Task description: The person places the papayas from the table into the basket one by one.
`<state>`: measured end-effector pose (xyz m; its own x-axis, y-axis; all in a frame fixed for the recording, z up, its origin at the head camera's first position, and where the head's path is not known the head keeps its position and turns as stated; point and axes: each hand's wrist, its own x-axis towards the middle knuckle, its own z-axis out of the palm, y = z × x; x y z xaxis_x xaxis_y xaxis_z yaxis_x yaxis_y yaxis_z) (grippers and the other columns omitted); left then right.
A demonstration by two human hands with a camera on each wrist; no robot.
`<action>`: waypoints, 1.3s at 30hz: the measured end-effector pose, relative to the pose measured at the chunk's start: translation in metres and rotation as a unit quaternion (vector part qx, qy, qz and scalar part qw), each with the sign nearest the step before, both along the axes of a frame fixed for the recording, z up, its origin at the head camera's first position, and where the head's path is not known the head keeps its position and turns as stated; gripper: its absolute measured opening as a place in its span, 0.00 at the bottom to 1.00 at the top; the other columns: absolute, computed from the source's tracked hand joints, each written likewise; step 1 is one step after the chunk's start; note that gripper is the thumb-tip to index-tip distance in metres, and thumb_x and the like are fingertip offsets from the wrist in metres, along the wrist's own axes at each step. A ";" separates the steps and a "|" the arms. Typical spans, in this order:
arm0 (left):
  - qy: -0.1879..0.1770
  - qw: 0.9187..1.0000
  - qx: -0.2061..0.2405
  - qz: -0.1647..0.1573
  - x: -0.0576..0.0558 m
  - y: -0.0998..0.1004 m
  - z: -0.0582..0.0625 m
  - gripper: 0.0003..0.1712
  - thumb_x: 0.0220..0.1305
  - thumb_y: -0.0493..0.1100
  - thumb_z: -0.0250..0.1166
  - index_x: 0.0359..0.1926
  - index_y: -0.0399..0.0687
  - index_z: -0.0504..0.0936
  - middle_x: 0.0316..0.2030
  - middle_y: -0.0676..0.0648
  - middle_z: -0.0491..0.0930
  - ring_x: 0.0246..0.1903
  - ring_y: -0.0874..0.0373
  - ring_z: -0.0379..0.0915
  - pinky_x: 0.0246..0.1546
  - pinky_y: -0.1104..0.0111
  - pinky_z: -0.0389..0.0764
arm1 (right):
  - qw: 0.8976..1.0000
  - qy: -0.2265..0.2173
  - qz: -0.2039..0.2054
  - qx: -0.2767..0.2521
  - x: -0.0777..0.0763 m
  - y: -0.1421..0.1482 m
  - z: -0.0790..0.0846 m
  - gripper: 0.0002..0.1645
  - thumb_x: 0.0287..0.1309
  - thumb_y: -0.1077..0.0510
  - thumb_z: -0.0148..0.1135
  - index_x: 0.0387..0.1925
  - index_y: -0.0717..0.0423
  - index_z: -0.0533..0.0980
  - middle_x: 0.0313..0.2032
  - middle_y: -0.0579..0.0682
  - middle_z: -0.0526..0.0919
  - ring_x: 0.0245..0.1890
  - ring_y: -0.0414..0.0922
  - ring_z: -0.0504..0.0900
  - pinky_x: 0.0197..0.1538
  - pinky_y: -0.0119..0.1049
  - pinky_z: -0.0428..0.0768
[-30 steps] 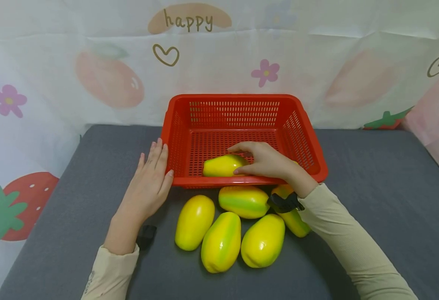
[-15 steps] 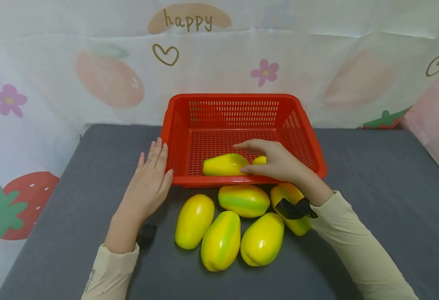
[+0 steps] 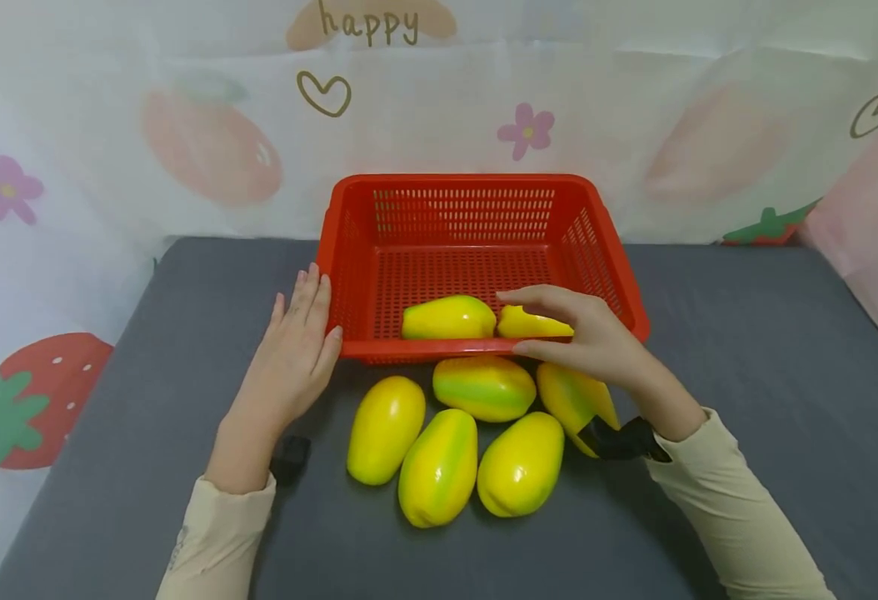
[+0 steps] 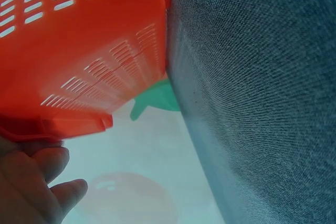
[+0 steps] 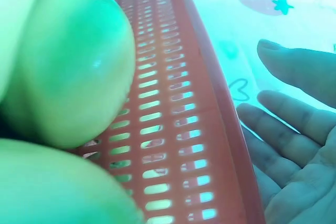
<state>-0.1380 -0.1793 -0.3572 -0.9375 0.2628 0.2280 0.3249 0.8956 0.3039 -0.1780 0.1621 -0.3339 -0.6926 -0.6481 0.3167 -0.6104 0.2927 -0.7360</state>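
A red plastic basket (image 3: 484,347) with slotted walls stands at the back of the table. My left hand (image 3: 289,354) lies along its left side with straight fingers, fingertips at the rim in the left wrist view. Two yellow-green papayas lie inside by the front wall: the left papaya (image 3: 448,318) shows its top, while the right papaya (image 3: 532,323) is partly hidden by my right hand (image 3: 589,333). That hand reaches over the front rim, fingers spread from the thumb, with nothing between them. In the right wrist view its palm (image 5: 302,182) shows bare beyond the basket's rim.
Several more papayas lie in front of the basket, among them a crosswise papaya (image 3: 484,388) close to its front wall and a papaya (image 3: 577,396) under my right wrist. A printed cloth (image 3: 424,108) hangs behind the grey table (image 3: 754,350).
My right hand has drawn back to the right and toward me, away from the left papaya in the basket, uncovering the right one. The left hand keeps its place; the head view has tilted slightly.
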 end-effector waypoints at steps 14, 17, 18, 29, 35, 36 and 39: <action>-0.003 1.000 -0.002 0.004 -0.001 -0.001 0.006 0.35 0.71 0.45 0.43 0.71 0.30 0.46 0.72 0.35 0.39 0.72 0.44 0.33 0.68 0.47 0.40 | 0.988 0.084 0.055 -0.113 0.023 0.033 -0.017 0.36 0.40 0.77 0.69 0.56 0.65 0.73 0.57 0.51 0.76 0.58 0.43 0.73 0.58 0.34 0.71; -0.003 1.000 -0.001 0.004 -0.001 0.000 0.005 0.35 0.71 0.45 0.43 0.71 0.30 0.46 0.72 0.36 0.39 0.72 0.45 0.33 0.68 0.47 0.39 | 0.985 0.081 0.067 -0.137 0.029 0.040 -0.021 0.30 0.47 0.72 0.68 0.55 0.68 0.72 0.57 0.50 0.76 0.58 0.43 0.73 0.59 0.34 0.71; -0.003 1.000 -0.001 0.004 -0.001 0.000 0.005 0.35 0.71 0.45 0.43 0.71 0.30 0.46 0.72 0.36 0.39 0.72 0.45 0.33 0.68 0.47 0.39 | 0.984 0.083 0.069 -0.144 0.030 0.042 -0.022 0.29 0.49 0.70 0.67 0.55 0.68 0.72 0.57 0.51 0.76 0.58 0.43 0.73 0.59 0.33 0.71; 0.000 1.000 0.000 0.005 -0.001 0.000 0.003 0.35 0.71 0.44 0.44 0.71 0.30 0.46 0.72 0.36 0.39 0.71 0.44 0.34 0.68 0.47 0.40 | 0.989 0.059 0.022 -0.131 0.050 0.057 -0.034 0.32 0.39 0.80 0.67 0.52 0.74 0.72 0.54 0.56 0.78 0.57 0.43 0.74 0.58 0.31 0.71; -0.005 1.000 0.002 0.002 0.000 0.000 0.002 0.35 0.71 0.45 0.44 0.71 0.30 0.45 0.72 0.36 0.39 0.72 0.44 0.33 0.68 0.47 0.39 | 0.991 0.051 -0.001 -0.125 0.055 0.064 -0.038 0.37 0.33 0.85 0.65 0.52 0.73 0.73 0.52 0.59 0.78 0.56 0.42 0.74 0.57 0.30 0.71; -0.006 1.000 0.001 0.002 0.000 0.000 0.002 0.35 0.71 0.45 0.44 0.71 0.31 0.45 0.72 0.36 0.38 0.72 0.45 0.33 0.68 0.47 0.39 | 0.992 0.046 -0.005 -0.118 0.056 0.065 -0.038 0.36 0.34 0.85 0.65 0.53 0.72 0.73 0.52 0.60 0.78 0.56 0.42 0.74 0.57 0.30 0.71; -0.007 1.000 -0.001 0.002 0.002 0.000 0.002 0.35 0.72 0.45 0.44 0.71 0.30 0.45 0.72 0.36 0.38 0.72 0.45 0.33 0.68 0.47 0.39 | 0.995 0.035 -0.012 -0.091 0.056 0.068 -0.037 0.36 0.35 0.84 0.65 0.53 0.72 0.73 0.52 0.62 0.78 0.55 0.42 0.75 0.57 0.29 0.71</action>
<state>-0.1365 -0.1797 -0.3556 -0.9419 0.2587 0.2141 0.3163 0.8974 0.3075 -0.1216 0.2299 -0.3707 -0.6790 -0.5593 0.4756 -0.6568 0.1733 -0.7339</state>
